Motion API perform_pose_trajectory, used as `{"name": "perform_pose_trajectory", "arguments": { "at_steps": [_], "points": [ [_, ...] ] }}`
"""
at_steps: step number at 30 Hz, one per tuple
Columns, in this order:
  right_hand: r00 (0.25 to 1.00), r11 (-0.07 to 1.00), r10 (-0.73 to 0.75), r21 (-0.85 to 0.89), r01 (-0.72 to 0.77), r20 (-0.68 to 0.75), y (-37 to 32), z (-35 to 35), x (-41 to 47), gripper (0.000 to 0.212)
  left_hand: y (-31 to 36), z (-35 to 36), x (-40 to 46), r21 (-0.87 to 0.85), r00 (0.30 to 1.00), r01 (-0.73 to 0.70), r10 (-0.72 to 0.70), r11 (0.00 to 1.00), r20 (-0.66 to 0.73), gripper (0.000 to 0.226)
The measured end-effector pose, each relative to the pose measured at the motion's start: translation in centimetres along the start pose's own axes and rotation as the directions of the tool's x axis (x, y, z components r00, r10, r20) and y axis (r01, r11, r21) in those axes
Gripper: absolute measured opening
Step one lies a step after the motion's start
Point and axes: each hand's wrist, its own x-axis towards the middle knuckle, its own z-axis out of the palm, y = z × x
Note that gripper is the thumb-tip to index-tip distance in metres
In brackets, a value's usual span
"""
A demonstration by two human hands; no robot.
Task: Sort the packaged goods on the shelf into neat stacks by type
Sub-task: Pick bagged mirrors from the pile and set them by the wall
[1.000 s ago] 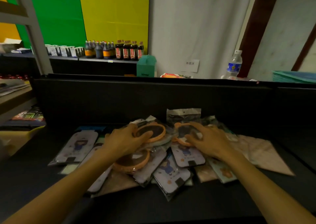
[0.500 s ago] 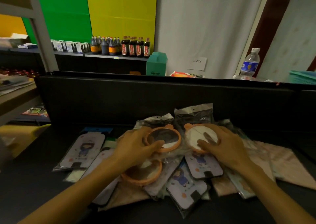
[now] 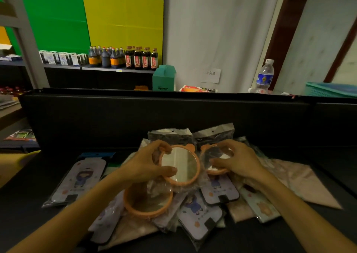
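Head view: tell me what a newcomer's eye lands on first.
Two orange-rimmed bear-ear mirrors in clear bags sit at centre: the left hand grips the left mirror, the right hand grips the right mirror. Under them sprawls a heap of packaged phone cases on the black shelf. Behind, green and yellow panels glow above a row of sauce bottles.

We see three orange-rimmed bear-ear mirrors: one (image 3: 180, 166), a second (image 3: 215, 159) and a third (image 3: 147, 202), all in clear bags. Lilac phone cases printed with a cartoon girl in dark blue: left one (image 3: 79, 177), middle one (image 3: 201, 214), another (image 3: 219, 190). We note a pale mint case with a brown bear print (image 3: 258, 204) and a beige-pink packet (image 3: 301, 181). Black shelf (image 3: 29, 223). Behind it we see a green panel (image 3: 56, 21), a yellow panel (image 3: 125, 23), a teal box (image 3: 164, 78), dark sauce bottles with red labels (image 3: 141, 58) and a clear water bottle with a blue label (image 3: 263, 77).
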Motion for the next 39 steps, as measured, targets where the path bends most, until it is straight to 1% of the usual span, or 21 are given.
{"name": "perform_pose_trajectory", "arguments": {
  "at_steps": [2,3,5,7,9,10,12,15,18,21,23,28,32,36,39],
  "points": [
    [0.999,1.0,0.026,-0.012,-0.025,0.021,-0.1,0.0,-0.1,0.045,0.3,0.0,0.0,0.064,0.993,-0.02,0.012,0.998,0.12,0.051],
    [0.999,0.999,0.035,-0.006,-0.035,0.023,-0.1,0.1,-0.1,0.044,0.5,0.1,0.0,0.085,0.989,-0.033,0.02,0.996,0.148,0.051],
    [1.0,0.999,0.029,0.026,-0.029,0.01,-0.4,0.1,-0.5,0.038,0.6,0.1,0.3,0.074,0.985,-0.057,0.044,0.996,0.168,0.051],
    [1.0,0.998,0.024,0.066,-0.023,-0.007,-0.6,-0.2,-1.0,0.031,0.8,0.0,0.5,0.008,0.981,-0.043,0.041,0.999,0.192,0.051],
    [0.999,0.996,0.018,0.087,-0.014,-0.05,-0.9,-0.7,-1.5,0.028,1.3,-0.1,0.7,-0.128,0.977,-0.008,0.035,0.992,0.209,0.05],
    [0.998,0.996,0.015,0.085,-0.009,-0.063,-1.1,-1.1,-1.8,0.026,1.6,0.0,0.8,-0.177,0.978,0.005,0.033,0.984,0.207,0.049],
    [0.997,0.996,0.016,0.088,-0.01,-0.069,-1.2,-1.9,-2.4,0.025,2.0,0.3,1.0,-0.207,0.986,-0.001,0.036,0.978,0.165,0.048],
    [0.994,0.984,0.074,0.167,-0.061,-0.077,-0.8,-3.3,-2.9,0.034,2.7,0.8,1.0,-0.229,0.994,-0.02,0.044,0.973,0.1,0.044],
    [0.988,0.969,0.118,0.227,-0.093,-0.1,0.2,-5.5,-3.6,0.036,4.1,1.4,1.0,-0.278,0.999,-0.013,0.027,0.96,0.046,0.04],
    [0.971,0.946,0.174,0.3,-0.119,-0.163,2.4,-8.3,-4.8,0.043,6.1,2.5,1.0,-0.325,1.0,-0.028,0.028,0.945,-0.007,0.046],
    [0.963,0.93,0.205,0.342,-0.136,-0.173,3.9,-9.9,-5.8,0.046,7.4,3.6,0.8,-0.335,0.999,-0.045,0.042,0.941,-0.015,0.049],
    [0.957,0.91,0.199,0.403,-0.1,-0.212,8.2,-15.0,-9.0,0.041,11.6,8.9,-0.6,-0.406,0.995,-0.095,0.091,0.909,-0.029,0.054],
    [0.962,0.891,0.195,0.443,-0.094,-0.189,11.9,-20.4,-12.0,0.038,14.9,15.2,-1.5,-0.404,0.99,-0.14,0.13,0.904,-0.052,0.053],
    [0.965,0.915,0.175,0.393,-0.087,-0.194,15.7,-26.9,-14.3,0.038,18.1,21.1,-1.8,-0.426,0.987,-0.153,0.159,0.892,-0.023,0.053],
    [0.967,0.921,0.2,0.367,-0.13,-0.158,18.9,-30.9,-15.5,0.035,20.4,25.4,-1.8,-0.395,0.976,-0.215,0.213,0.893,-0.05,0.053]
  ]
}}
